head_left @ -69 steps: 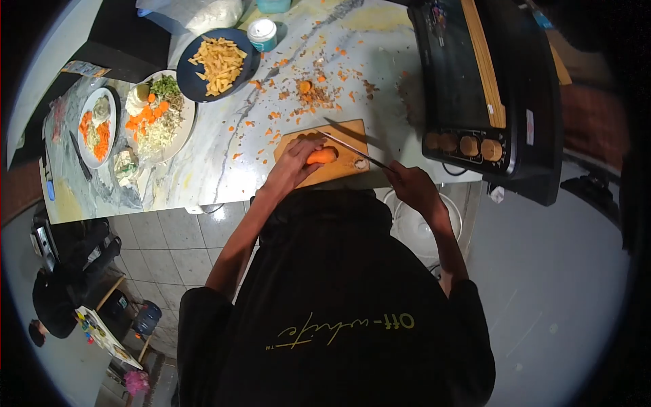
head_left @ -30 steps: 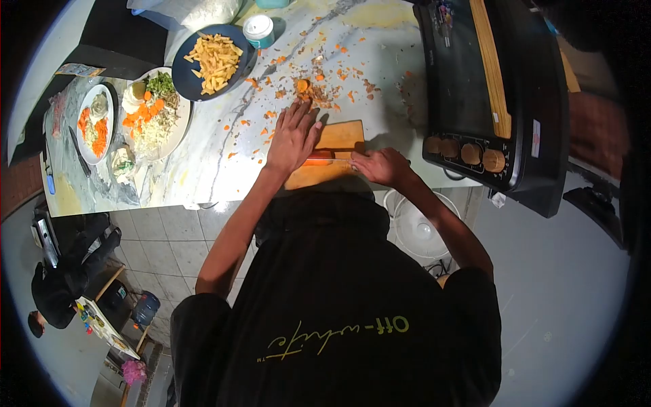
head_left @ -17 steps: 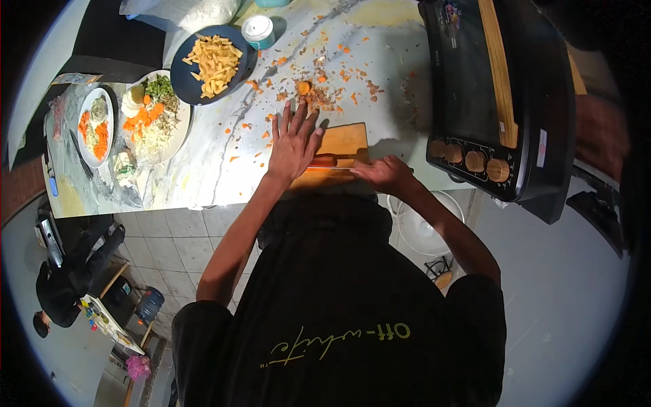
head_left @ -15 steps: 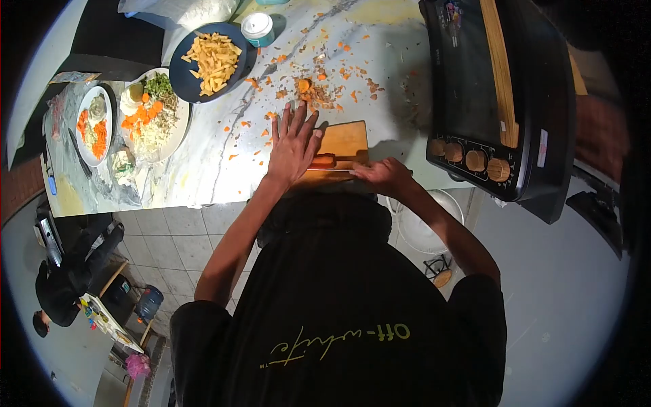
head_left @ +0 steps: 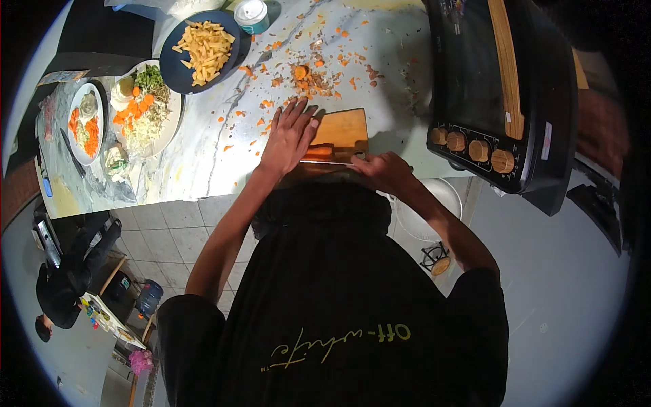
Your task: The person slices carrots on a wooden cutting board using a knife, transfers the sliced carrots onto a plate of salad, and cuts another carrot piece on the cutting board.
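A wooden cutting board (head_left: 346, 127) lies at the near edge of the marble counter. On it rests a carrot piece (head_left: 321, 150), partly under my left hand (head_left: 289, 139), which presses down flat with its fingers stretched out. My right hand (head_left: 386, 171) is closed around the handle of a knife (head_left: 325, 162). The thin blade runs level along the near side of the carrot and points left, its tip close to my left palm. Orange peelings and scraps (head_left: 313, 80) are scattered beyond the board.
A dark bowl of cut fries (head_left: 175, 66), a white tub (head_left: 251, 16), a plate of chopped vegetables (head_left: 175, 121) and a smaller oval plate (head_left: 79, 146) stand on the left. A black oven (head_left: 468, 88) is at the right. Another person (head_left: 61, 295) is at far left.
My left hand has gone from gripping the carrot to lying flat over it. My right hand has brought the knife from a slant down level beside the carrot. The view has shifted slightly.
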